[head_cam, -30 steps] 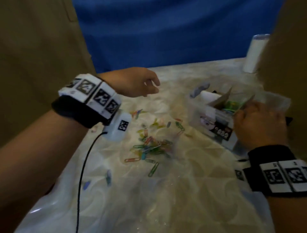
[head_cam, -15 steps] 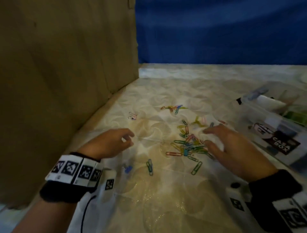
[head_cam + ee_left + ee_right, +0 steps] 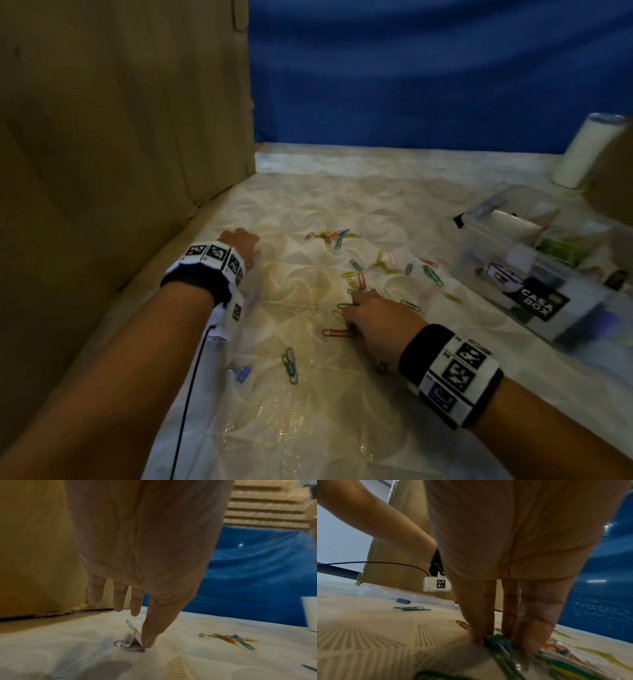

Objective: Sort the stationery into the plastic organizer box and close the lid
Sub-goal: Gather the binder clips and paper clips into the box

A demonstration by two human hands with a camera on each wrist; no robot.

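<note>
Coloured paper clips lie scattered on the pale cloth in the head view. My right hand is down on the near part of that pile. In the right wrist view its thumb and fingers pinch a bunch of green and blue clips. My left hand reaches far left, by the cardboard wall. In the left wrist view its thumb tip presses a small silver binder clip on the cloth, the forefinger hidden behind it. The clear organizer box stands open at the right, labelled CASA BOX.
A tall cardboard wall closes the left side and a blue backdrop the back. A white roll stands behind the box. A blue binder clip and green clips lie near me; another clip cluster lies farther off.
My right hand left the box, came down over the pile and now closes on clips. My left hand moved away from me to the binder clip by the wall.
</note>
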